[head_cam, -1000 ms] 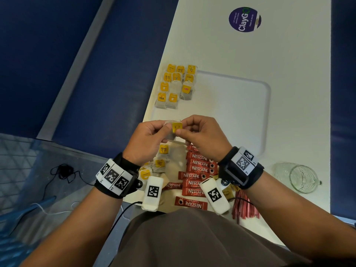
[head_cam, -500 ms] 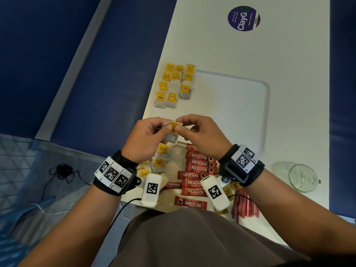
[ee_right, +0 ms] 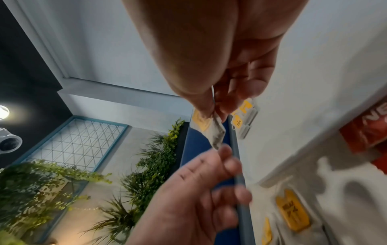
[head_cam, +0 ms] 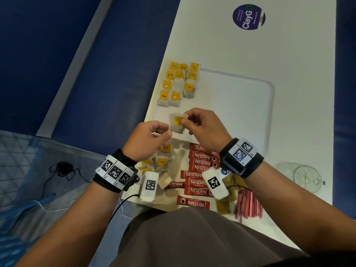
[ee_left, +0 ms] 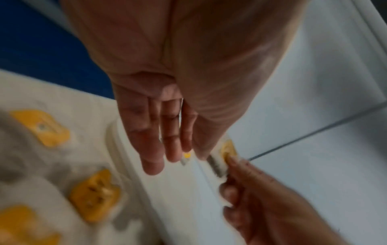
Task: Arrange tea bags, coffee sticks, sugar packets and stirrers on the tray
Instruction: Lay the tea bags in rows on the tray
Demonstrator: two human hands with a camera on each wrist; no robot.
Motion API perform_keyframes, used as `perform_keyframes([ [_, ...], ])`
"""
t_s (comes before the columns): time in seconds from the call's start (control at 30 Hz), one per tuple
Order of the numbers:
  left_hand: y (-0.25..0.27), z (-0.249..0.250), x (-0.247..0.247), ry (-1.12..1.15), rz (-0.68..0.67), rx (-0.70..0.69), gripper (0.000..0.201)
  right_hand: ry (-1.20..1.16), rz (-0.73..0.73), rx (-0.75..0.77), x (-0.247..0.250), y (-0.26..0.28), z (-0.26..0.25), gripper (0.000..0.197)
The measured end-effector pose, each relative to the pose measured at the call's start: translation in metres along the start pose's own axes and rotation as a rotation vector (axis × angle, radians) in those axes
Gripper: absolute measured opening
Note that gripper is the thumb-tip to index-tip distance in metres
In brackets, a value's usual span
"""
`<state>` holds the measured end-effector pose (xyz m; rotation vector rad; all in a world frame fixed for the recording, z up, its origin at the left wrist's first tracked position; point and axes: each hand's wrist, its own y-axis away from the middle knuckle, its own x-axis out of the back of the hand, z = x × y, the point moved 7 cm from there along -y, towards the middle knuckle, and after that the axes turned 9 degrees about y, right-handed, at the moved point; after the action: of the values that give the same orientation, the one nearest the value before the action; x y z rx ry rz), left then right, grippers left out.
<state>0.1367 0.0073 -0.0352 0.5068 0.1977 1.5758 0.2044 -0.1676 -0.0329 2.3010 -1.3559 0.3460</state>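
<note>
My right hand (head_cam: 184,118) pinches a tea bag (head_cam: 178,122) by its yellow tag, just above the near left corner of the white tray (head_cam: 240,105). In the right wrist view the tea bag (ee_right: 216,134) hangs from thumb and forefinger. My left hand (head_cam: 165,132) sits just left of and below the bag, fingers relaxed and holding nothing. Several tea bags (head_cam: 178,83) lie in rows on the tray's far left corner. Loose tea bags (head_cam: 162,161), red coffee sticks (head_cam: 200,166), brown sugar packets (head_cam: 223,205) and red stirrers (head_cam: 248,205) lie on the table near my body.
A clear glass jar (head_cam: 306,176) stands at the right, near the table's edge. A round purple sticker (head_cam: 248,16) marks the far end of the white table. The table's left edge runs close beside the tray, with blue floor beyond it.
Both hands were pinching the tea bag together. Now my left hand has let go and dropped back, and my right hand has carried the bag forward over the tray's near edge.
</note>
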Motion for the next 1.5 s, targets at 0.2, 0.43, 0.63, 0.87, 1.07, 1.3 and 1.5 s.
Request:
perform_keyframes([
  [0.2,-0.008,-0.034,0.004,-0.527,-0.041,0.036,0.026,0.071,0.097,-0.043,0.025,-0.037,0.013,0.009],
  [0.43,-0.009,-0.035,-0.004,-0.638,-0.058,0.038,0.034,0.206,0.131,-0.126,0.027,-0.086,0.041,0.012],
  [0.63,-0.009,-0.034,-0.007,-0.686,-0.075,0.024,0.030,0.327,0.174,-0.155,0.026,-0.100,0.047,0.014],
  [0.87,-0.010,-0.036,-0.009,-0.666,-0.081,0.033,0.016,0.421,0.231,-0.162,0.027,-0.102,0.044,0.016],
  [1.07,-0.009,-0.037,-0.008,-0.616,-0.086,0.014,0.012,0.496,0.246,-0.203,0.024,-0.102,0.042,0.011],
  [1.3,-0.008,-0.032,-0.004,-0.465,-0.095,0.006,0.008,0.371,0.276,-0.231,0.028,-0.091,0.040,0.020],
  [1.5,-0.007,-0.014,0.000,-0.369,-0.092,-0.080,0.005,0.296,0.242,-0.097,0.027,-0.063,0.017,0.017],
])
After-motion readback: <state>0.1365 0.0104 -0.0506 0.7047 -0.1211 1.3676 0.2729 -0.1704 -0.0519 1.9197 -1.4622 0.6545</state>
